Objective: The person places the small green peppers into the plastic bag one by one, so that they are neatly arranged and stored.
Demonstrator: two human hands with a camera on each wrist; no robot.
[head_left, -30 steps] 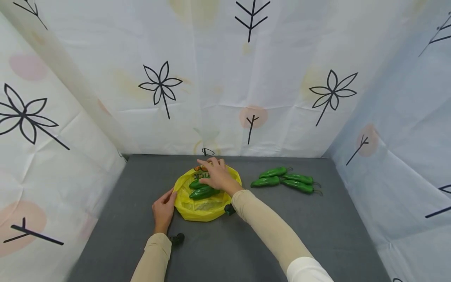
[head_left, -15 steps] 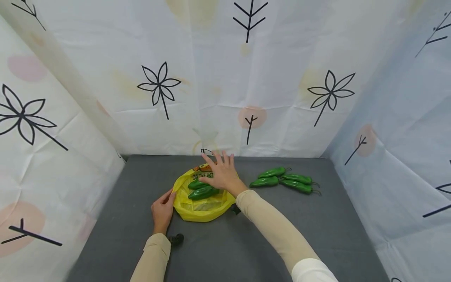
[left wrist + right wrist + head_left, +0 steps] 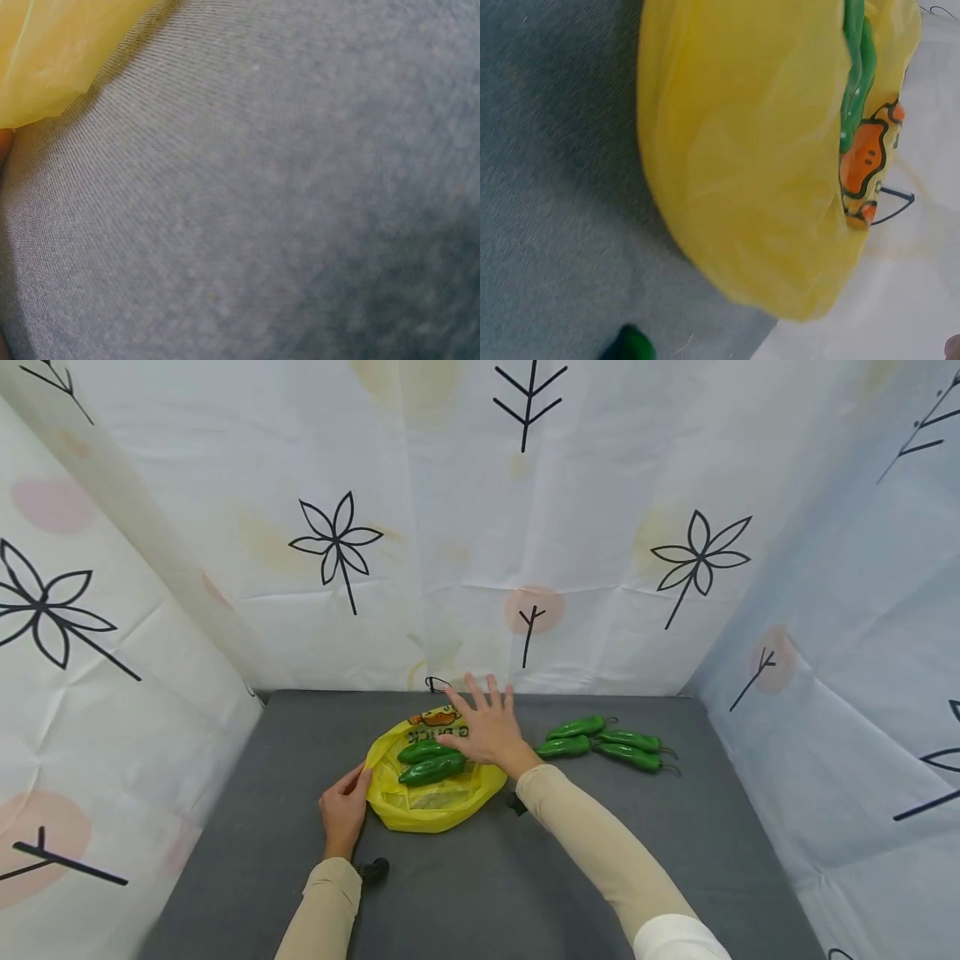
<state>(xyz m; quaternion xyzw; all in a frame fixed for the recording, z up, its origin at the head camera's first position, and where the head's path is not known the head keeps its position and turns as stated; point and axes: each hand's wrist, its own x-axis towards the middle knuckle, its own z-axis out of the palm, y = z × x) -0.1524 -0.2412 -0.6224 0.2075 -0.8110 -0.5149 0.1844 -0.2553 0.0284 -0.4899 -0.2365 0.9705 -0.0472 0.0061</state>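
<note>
A yellow plastic bag [image 3: 408, 820] with a printed duck lies with its mouth opened wide on the dark grey table. Two green chili peppers [image 3: 432, 768] rest inside it. My left hand [image 3: 344, 810] pinches the bag's left rim between thumb and fingers; the left wrist view catches only a corner of the bag [image 3: 60, 52]. Above the bag's right side, my right hand [image 3: 489, 727] is spread with straight fingers, holding nothing. From the right wrist, the bag's side [image 3: 742, 165] fills the middle, with green pepper [image 3: 857, 82] showing past its rim.
Several more green chili peppers [image 3: 630, 755] lie together on the table [image 3: 600, 843], right of the bag. One pepper tip [image 3: 634, 345] shows low in the right wrist view. White patterned cloth [image 3: 450, 527] walls in the back and both sides.
My right hand has drawn away from the peppers in the bag, moving right while its fingers straightened and spread. The left hand keeps its place at the rim.
</note>
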